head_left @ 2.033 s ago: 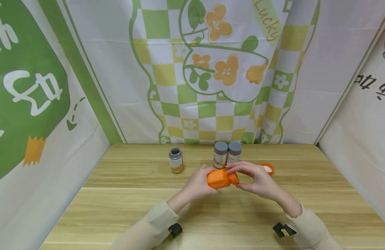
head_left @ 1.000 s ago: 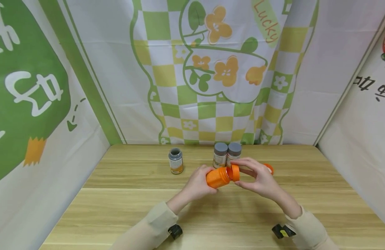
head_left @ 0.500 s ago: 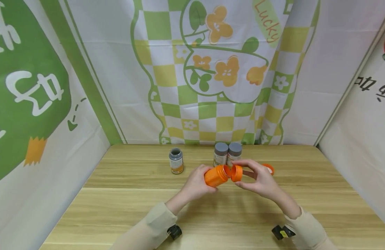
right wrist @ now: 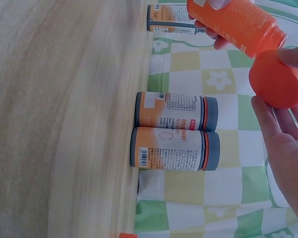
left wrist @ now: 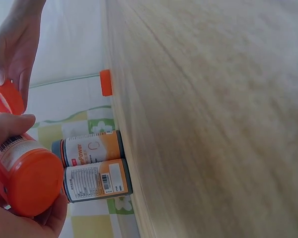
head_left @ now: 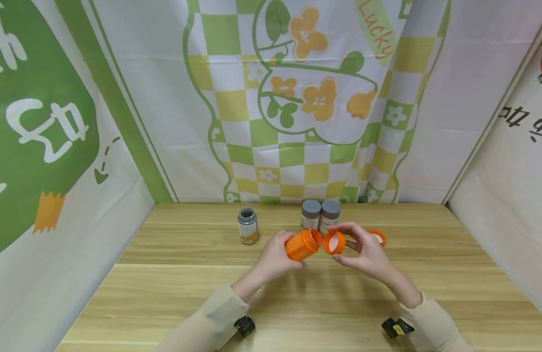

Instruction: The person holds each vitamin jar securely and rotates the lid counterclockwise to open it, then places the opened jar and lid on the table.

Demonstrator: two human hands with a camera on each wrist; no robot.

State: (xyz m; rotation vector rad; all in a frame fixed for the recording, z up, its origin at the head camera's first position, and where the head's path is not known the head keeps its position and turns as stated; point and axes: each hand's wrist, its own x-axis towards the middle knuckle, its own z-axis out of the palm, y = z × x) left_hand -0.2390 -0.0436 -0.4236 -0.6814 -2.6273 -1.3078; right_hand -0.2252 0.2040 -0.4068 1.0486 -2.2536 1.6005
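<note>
My left hand (head_left: 275, 255) grips an orange bottle (head_left: 301, 246), held tilted above the table with its uncapped mouth toward the right. Between thumb and fingers my right hand (head_left: 363, 249) pinches an orange screw cap (head_left: 334, 243), its pale inside facing the bottle and the head camera. Cap and bottle mouth are close to each other. In the left wrist view the bottle's round base (left wrist: 36, 183) faces the camera. The right wrist view shows the cap's flat top (right wrist: 275, 79) beside the threaded neck.
Two grey-capped bottles (head_left: 311, 210) stand side by side behind my hands. Left of them stands an uncapped grey bottle (head_left: 247, 226). Another orange cap (head_left: 377, 237) lies on the wooden table (head_left: 187, 293) at the right, partly behind my right hand. A patterned curtain (head_left: 288, 156) hangs behind.
The cap has come off the bottle in my right hand and turned its inside toward the head camera. My left hand has tilted the bottle's mouth upward and drawn it slightly left.
</note>
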